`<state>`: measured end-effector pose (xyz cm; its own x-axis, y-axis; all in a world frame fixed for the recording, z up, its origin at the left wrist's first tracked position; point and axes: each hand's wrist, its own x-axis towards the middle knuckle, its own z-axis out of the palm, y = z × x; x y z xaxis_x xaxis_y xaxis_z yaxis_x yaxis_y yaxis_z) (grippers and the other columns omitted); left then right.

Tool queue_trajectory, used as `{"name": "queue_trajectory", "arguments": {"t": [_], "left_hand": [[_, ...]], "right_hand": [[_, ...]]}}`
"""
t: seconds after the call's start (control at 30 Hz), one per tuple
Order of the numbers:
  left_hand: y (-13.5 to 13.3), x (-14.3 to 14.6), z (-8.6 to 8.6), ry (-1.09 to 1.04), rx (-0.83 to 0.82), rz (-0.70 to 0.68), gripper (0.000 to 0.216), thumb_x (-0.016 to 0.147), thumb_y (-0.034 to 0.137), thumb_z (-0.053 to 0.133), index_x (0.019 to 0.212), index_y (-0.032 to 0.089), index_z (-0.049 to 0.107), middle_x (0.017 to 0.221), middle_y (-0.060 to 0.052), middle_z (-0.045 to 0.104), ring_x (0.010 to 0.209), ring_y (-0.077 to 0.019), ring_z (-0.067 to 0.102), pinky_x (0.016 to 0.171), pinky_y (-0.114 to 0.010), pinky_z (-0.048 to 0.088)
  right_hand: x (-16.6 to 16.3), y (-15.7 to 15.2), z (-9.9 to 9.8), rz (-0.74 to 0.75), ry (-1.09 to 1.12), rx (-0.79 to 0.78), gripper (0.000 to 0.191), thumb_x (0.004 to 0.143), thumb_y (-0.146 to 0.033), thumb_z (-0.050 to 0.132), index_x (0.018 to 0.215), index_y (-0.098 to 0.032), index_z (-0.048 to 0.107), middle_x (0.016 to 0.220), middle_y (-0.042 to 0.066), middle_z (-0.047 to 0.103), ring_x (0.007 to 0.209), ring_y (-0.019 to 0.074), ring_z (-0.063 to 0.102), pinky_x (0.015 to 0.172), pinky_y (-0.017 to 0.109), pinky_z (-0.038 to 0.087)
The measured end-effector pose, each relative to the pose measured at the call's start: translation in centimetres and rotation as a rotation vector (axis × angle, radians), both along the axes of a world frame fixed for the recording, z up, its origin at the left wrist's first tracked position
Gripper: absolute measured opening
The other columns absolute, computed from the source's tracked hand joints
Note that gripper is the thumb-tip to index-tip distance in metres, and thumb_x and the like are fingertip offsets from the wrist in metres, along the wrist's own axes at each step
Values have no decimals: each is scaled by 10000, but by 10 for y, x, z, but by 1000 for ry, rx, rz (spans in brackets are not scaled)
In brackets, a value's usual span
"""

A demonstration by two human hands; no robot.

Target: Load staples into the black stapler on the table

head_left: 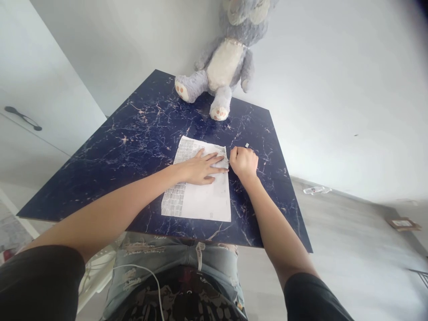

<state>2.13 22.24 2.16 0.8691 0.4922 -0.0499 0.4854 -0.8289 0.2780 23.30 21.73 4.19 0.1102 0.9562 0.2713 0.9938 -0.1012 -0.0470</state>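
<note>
A white sheet of paper (205,200) with a grey brick-like pattern down its left side lies on the dark blue marbled table (133,147). My left hand (202,168) rests flat on the sheet, fingers spread toward its right edge. Just beyond that edge, my right hand (244,161) is closed in a fist near the sheet's upper right part. A small pale end (246,145) of some object shows above the fist. Most of that object is hidden by the fingers, so its kind cannot be made out.
At the table's far corner sits a large grey and white plush toy (224,67) against the wall. A white cabinet with a dark handle (23,118) stands to the left. A white cable (147,269) hangs before my lap. Clear plastic packaging (317,190) lies on the floor at right.
</note>
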Motion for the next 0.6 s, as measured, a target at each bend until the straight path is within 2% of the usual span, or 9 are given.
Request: {"name": "queue_trajectory", "arguments": {"t": [0.33, 0.5, 0.6], "left_hand": [[-2, -1, 4, 25, 5, 0, 639, 1047, 490, 464, 1678, 422, 394, 1833, -20, 137, 1691, -348, 140, 1321, -683, 71], [0, -1, 0, 28, 9, 8, 733, 1040, 485, 471, 1732, 325, 287, 1827, -75, 137, 1694, -347, 118, 1329, -670, 42], [0, 0, -2, 24, 17, 6, 736, 1041, 479, 468, 1732, 297, 292, 1824, -88, 138, 1693, -356, 119, 1325, -680, 37]], "right_hand": [[13, 3, 6, 16, -7, -41, 477, 1067, -282, 399, 892, -131, 817, 940, 185, 806, 872, 287, 757, 761, 323, 473], [17, 5, 8, -8, 47, -51, 449, 1041, -275, 421, 889, -128, 817, 943, 191, 807, 861, 286, 747, 756, 325, 457], [18, 2, 12, 8, 107, -60, 453, 1053, -338, 436, 841, -158, 793, 900, 160, 795, 816, 260, 724, 729, 312, 426]]}}
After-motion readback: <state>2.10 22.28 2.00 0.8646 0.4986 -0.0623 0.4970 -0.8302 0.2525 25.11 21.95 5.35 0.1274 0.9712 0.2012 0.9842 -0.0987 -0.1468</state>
